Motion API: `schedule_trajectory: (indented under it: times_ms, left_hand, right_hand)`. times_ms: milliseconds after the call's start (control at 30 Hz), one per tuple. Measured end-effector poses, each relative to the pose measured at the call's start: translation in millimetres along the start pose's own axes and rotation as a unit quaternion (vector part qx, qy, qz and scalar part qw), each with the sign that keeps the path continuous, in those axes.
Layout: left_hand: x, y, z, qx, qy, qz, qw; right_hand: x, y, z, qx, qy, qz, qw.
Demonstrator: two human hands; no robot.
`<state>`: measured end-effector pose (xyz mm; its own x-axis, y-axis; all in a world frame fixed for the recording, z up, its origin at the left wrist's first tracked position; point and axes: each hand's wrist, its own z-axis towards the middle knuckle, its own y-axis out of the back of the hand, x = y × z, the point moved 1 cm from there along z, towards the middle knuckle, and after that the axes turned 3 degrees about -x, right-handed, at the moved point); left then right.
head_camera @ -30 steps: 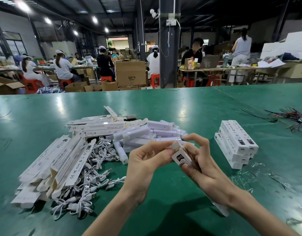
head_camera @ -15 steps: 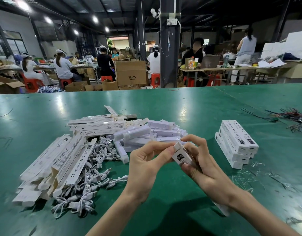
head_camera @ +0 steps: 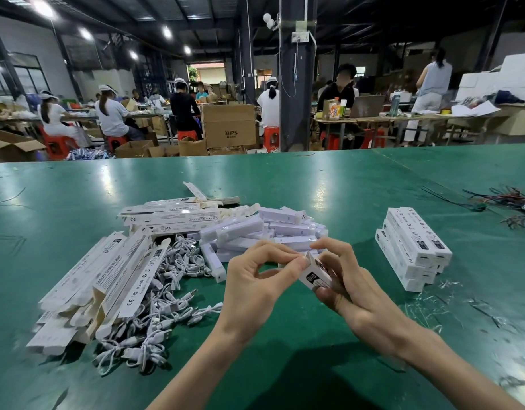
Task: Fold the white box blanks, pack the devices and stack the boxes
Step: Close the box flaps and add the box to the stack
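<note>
A white carton (head_camera: 316, 275) is gripped end-up in the right hand (head_camera: 353, 287) above the green worktable (head_camera: 284, 179), apparently so that its open end is presented to the left hand (head_camera: 255, 287), by whose thumb and forefinger the end flap is pinched, seemingly for tucking shut. Flat box blanks (head_camera: 107, 279) and white cables (head_camera: 169, 294) are heaped at left, white devices (head_camera: 255, 229) just beyond the hands, finished boxes (head_camera: 415, 250) stacked at right, presumably all kept within reach.

green table (head_camera: 358, 184): blanks (head_camera: 107, 279), cables (head_camera: 166, 294), devices (head_camera: 267, 229), boxes (head_camera: 412, 247).
</note>
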<state>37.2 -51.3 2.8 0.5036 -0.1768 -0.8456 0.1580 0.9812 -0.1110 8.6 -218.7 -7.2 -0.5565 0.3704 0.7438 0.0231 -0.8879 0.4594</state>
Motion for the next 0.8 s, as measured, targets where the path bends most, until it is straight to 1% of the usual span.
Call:
schedule_trajectory:
  times_ms: [100,200,367,433,500,567,633,733,767,800]
  left_hand:
    - [0.9,1.4,2.0,0.008,0.003,-0.003,1.0]
    - [0.6,1.8,0.8,0.013,-0.016,0.004,1.0]
    - [3.4,-3.4,-6.2,0.029,-0.088,0.076,0.993]
    - [7.7,-5.4,-9.0,0.031,-0.141,0.128,0.981]
    - [12.3,-7.3,-11.9,0.031,-0.197,0.191,0.961]
    - [16.2,-7.9,-12.7,0.022,-0.215,0.204,0.955]
    - [17.1,-7.1,-11.5,0.023,-0.185,0.172,0.967]
    - [17.8,-6.3,-9.3,0.038,-0.073,0.128,0.988]
    - [18.6,-4.2,-6.9,0.023,-0.043,0.132,0.99]
    - [19.8,-0.6,-3.0,-0.008,-0.015,0.136,0.991]
  right_hand:
    - [-1.8,0.2,0.1,-0.001,0.006,-0.014,1.0]
    - [-2.9,1.0,1.4,-0.01,0.022,-0.032,0.999]
    - [-3.4,4.4,4.0,-0.034,0.018,-0.034,0.999]
    - [-3.3,6.5,3.5,-0.034,0.023,-0.061,0.997]
    - [-3.6,7.1,2.6,-0.021,0.031,-0.096,0.995]
    - [-3.8,7.5,2.9,-0.016,0.033,-0.113,0.993]
    - [-5.2,6.9,3.6,-0.013,0.027,-0.12,0.992]
    - [-4.5,0.0,4.9,-0.013,0.03,-0.184,0.982]
    - [-4.6,-1.7,5.3,-0.04,0.049,-0.225,0.972]
    - [-5.4,-1.9,5.9,-0.077,0.075,-0.281,0.954]
